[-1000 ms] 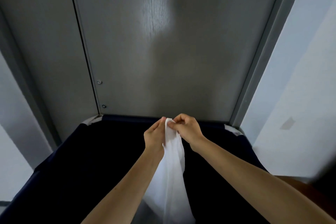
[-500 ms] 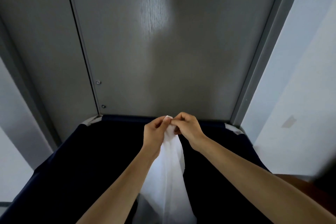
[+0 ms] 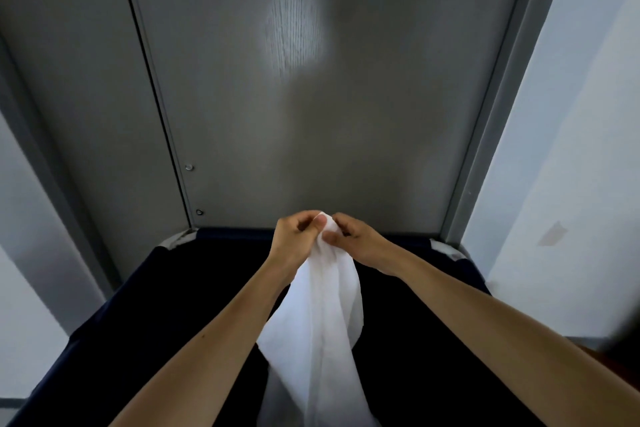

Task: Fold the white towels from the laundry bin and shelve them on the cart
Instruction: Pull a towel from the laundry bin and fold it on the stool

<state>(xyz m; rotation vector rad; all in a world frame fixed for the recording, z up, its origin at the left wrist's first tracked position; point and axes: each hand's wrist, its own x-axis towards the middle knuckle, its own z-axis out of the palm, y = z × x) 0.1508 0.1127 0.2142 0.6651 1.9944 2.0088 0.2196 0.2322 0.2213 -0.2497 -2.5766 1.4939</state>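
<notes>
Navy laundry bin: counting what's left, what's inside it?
Only the hanging white cloth towel shows inside the navy fabric bin; the rest is black shadow, hiding any other towels.

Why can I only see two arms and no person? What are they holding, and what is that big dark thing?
The camera sits on the person's head and looks forward and down, so you see only their arms, as if through their eyes. There is no machine here, just bare hands. The left hand and the right hand pinch the top of a white towel close together, and the rest of it hangs down. The big dark thing underneath is a dark blue cloth laundry bin. Its inside is too dark to see. Behind it stands a grey panel, perhaps a door.
</notes>
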